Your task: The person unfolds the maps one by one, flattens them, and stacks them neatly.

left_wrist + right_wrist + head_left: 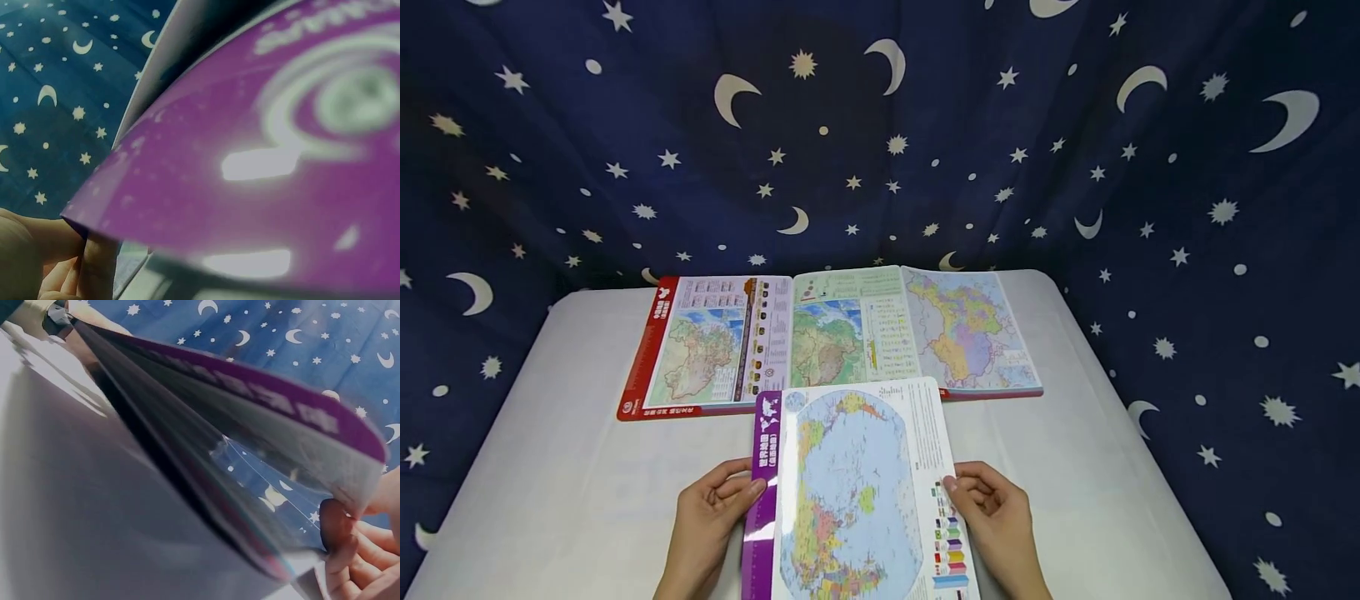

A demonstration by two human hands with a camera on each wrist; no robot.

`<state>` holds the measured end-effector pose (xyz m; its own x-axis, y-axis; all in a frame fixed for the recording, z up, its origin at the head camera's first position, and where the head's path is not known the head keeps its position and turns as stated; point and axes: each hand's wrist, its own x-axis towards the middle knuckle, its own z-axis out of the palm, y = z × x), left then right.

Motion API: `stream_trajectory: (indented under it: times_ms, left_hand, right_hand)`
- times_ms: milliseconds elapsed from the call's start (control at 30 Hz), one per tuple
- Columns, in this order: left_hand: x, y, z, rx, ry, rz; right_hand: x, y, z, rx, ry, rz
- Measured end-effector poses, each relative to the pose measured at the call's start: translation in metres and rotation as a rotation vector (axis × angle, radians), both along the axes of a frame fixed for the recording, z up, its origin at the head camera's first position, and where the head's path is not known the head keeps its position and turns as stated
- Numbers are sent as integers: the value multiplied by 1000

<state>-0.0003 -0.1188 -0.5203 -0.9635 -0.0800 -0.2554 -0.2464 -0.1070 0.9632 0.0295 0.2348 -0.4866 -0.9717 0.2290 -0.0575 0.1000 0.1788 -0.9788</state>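
A glossy world map (850, 500) with a purple border strip lies between both hands at the front of the table. My left hand (703, 517) pinches its left, purple edge between thumb and fingers. On the opposite edge, my right hand (1000, 521) grips the side that carries the flag and ribbon graphics. The left wrist view shows the purple strip (187, 169) bowed and close to the camera, fingers (97, 265) at its corner. In the right wrist view several layers of the folded map (281, 406) spread apart, the fingers (362, 550) holding one corner.
Behind the hands, a red-edged folding map (643, 367) lies spread on the white-covered table (572, 483), several panels showing. The world map overlaps its near edge in the head view. A dark blue curtain (850, 108) with moons and stars surrounds the table's back and sides.
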Motion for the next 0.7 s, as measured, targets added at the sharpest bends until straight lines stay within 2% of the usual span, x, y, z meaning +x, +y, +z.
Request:
stream_trajectory:
  times_ms: [300,700]
  left_hand:
    - [-20,1,4,-16,50,38]
    - [-50,0,7,-11,76,31]
  right_hand:
    - [-18,1,7,16,55,9]
    - [-43,3,5,64,74,25]
